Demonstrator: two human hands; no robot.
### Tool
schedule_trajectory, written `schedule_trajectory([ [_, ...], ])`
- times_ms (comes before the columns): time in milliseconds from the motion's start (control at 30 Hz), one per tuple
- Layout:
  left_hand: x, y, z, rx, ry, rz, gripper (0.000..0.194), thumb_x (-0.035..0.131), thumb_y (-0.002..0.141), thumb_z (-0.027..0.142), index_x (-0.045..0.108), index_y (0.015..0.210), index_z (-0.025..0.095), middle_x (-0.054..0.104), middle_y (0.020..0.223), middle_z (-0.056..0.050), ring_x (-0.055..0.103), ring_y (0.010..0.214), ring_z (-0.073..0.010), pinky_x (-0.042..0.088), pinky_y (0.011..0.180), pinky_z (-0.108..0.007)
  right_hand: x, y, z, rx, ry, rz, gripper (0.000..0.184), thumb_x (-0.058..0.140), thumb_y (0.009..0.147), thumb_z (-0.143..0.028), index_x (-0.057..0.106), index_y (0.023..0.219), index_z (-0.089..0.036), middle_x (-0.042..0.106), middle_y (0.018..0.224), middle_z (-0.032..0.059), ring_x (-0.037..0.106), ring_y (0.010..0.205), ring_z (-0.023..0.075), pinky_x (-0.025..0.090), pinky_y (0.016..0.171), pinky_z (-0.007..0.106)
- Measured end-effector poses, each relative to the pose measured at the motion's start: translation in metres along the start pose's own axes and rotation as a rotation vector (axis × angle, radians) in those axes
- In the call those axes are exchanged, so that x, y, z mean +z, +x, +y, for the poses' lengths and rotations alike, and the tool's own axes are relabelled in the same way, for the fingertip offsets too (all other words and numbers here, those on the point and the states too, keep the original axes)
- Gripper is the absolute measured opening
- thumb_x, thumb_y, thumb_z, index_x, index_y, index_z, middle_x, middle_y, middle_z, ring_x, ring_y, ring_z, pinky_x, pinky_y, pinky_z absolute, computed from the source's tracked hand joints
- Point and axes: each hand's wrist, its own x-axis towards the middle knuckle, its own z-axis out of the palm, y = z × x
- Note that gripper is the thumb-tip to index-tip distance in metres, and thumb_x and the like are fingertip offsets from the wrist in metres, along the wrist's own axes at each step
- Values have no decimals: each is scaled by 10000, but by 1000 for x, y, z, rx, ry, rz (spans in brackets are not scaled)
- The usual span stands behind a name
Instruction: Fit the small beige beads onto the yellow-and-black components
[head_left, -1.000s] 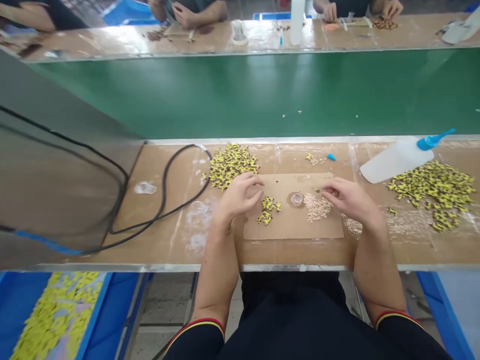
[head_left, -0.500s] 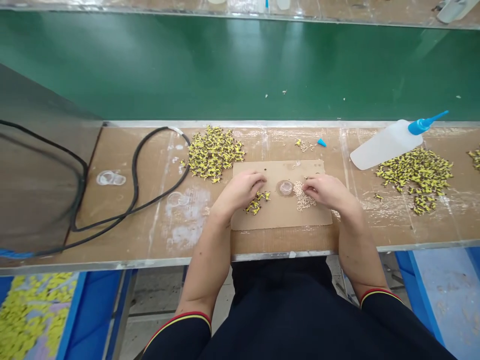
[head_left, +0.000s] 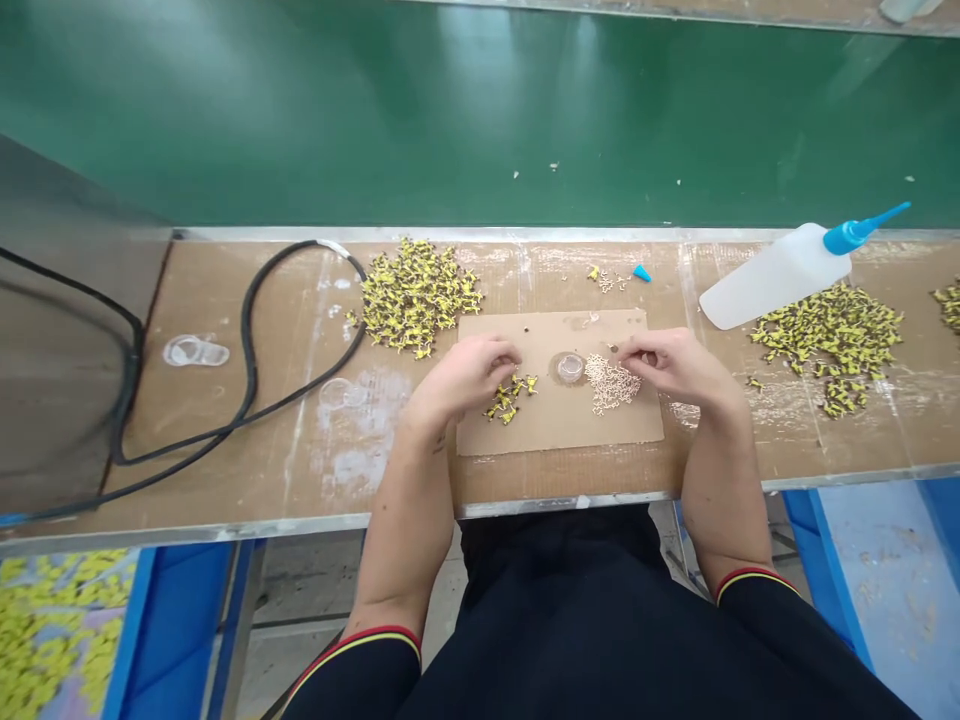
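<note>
Two hands are working over the mat [head_left: 559, 432]: left grip [head_left: 469, 378] is curling over the yellow parts [head_left: 510, 398], pinch hidden; right grip [head_left: 671, 365] is pressing its fingertips together just above the pale beads [head_left: 611, 382], either side of the dish [head_left: 570, 368].

A green conveyor belt [head_left: 480, 110] runs across the view, streaked with pale reflected light. Beyond it lies the edge of a far bench [head_left: 750, 12]. On its near side are a brown surface [head_left: 180, 470] with a metal edge and a dark glossy panel [head_left: 60, 330], and below are a concrete floor [head_left: 300, 585] and blue bins [head_left: 176, 640].
</note>
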Motion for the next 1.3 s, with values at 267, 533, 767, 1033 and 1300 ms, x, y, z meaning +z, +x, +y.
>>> schedule_trajectory([
  [267, -2, 1, 1, -6, -94, 153, 260, 585, 877, 184, 782, 1044, 214, 771, 950, -64, 710, 890, -226, 552, 862, -350, 7, 7, -5, -62, 119, 141, 137, 683, 897, -285, 754, 800, -220, 726, 782, 30, 547, 649, 146, 443, 623, 305],
  [533, 3, 5, 17, -71, -748, 649, 94, 737, 818, 285, 734, 861, 201, 707, 810, -28, 643, 743, -139, 532, 665, -258, 22, 13, -7, 18, 297, 209, 137, 765, 850, -364, 795, 793, -242, 642, 739, 19, 502, 663, 151, 415, 613, 315],
  [767, 8, 12, 17, -312, -1496, 545, 150, 738, 753, 169, 636, 850, 220, 669, 871, -9, 589, 685, -80, 470, 551, -179, 27, 15, -10, 139, 481, 223, 185, 857, 756, -422, 808, 763, -244, 598, 676, 2, 479, 621, 133, 392, 565, 300],
  [1033, -1, 7, 32, -308, -1541, 382, 95, 591, 877, 309, 602, 868, 216, 578, 735, -18, 489, 548, -96, 366, 456, -227, 29, 14, -13, 144, 561, 299, 162, 874, 733, -405, 814, 759, -257, 519, 606, -24, 468, 612, 135, 420, 560, 304],
  [1300, 2, 8, 30, -233, -1408, 539, 167, 502, 746, 121, 558, 866, 225, 532, 744, -12, 528, 606, -124, 452, 568, -279, 34, 19, -12, 174, 326, 235, 110, 813, 777, -352, 822, 774, -243, 473, 594, -36, 418, 584, 122, 347, 566, 301],
])
